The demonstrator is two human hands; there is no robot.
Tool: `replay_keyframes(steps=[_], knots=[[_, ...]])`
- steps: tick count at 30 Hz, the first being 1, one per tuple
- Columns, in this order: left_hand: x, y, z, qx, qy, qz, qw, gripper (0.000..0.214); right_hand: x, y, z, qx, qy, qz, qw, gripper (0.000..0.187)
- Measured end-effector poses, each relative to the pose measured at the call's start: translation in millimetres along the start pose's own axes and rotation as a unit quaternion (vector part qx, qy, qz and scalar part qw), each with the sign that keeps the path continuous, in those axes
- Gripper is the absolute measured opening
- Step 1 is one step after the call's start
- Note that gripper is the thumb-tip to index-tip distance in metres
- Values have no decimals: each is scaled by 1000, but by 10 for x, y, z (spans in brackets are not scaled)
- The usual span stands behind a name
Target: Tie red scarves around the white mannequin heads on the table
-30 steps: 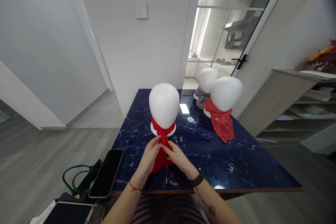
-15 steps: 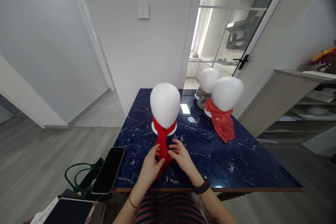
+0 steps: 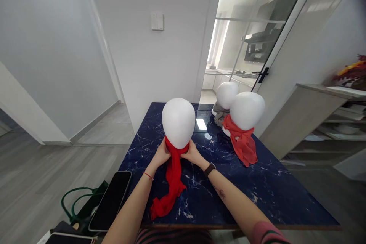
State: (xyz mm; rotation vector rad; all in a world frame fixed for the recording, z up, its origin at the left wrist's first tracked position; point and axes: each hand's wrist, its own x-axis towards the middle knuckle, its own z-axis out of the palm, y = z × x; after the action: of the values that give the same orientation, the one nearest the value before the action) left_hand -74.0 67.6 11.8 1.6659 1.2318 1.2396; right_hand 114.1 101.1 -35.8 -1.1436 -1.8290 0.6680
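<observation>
A white mannequin head [image 3: 178, 122] stands upright on the dark blue marbled table, a red scarf [image 3: 173, 171] wound round its neck. The scarf's long tail hangs down the front and trails over the tabletop toward the near edge. My left hand [image 3: 162, 155] grips the scarf at the left side of the neck; its fingertips are hidden behind. On the opposite side, my right hand [image 3: 193, 154] is closed on the scarf at the neck, thumb in front, the other fingers mostly hidden.
To the right stands another mannequin head [image 3: 247, 110] with a coral scarf [image 3: 243, 145]; behind it is a third head [image 3: 227, 94] with a grey scarf [image 3: 220, 114]. A phone [image 3: 111, 200] and a dark green bag [image 3: 88, 200] are at the table's left. A shelf [image 3: 311, 103] stands right.
Both hands have moved forward from the hanging scarf tail up to the neck and closed there. The scarf's tail now lies farther left on the table. The view has tilted slightly up.
</observation>
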Motion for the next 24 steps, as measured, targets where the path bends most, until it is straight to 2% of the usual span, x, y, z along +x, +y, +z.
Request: replay_keyframes(steps=[3,7,10,13,16,19,22,24], knots=[[-32,-65,20,39,18,10,999,72,38,44,85,44,34,-2,998,84],[-63,-95,40,43,28,12,999,67,43,78,68,82,44,-5,996,84],[-71,-15,74,60,33,24,997,64,15,61,-13,117,50,13,992,86],[-99,162,135,93,36,35,994,61,-49,-26,-183,148,74,25,986,82],[-174,417,258,110,28,55,992,60,-195,-181,-467,169,114,35,978,79],[-303,735,475,111,3,94,989,60,-469,-333,-870,164,130,59,976,71],[-467,1108,782,110,-22,133,985,60,-860,-413,-1402,123,137,71,980,56],[-569,1364,1027,103,-53,175,978,61,-1146,-433,-1822,59,146,64,985,50]])
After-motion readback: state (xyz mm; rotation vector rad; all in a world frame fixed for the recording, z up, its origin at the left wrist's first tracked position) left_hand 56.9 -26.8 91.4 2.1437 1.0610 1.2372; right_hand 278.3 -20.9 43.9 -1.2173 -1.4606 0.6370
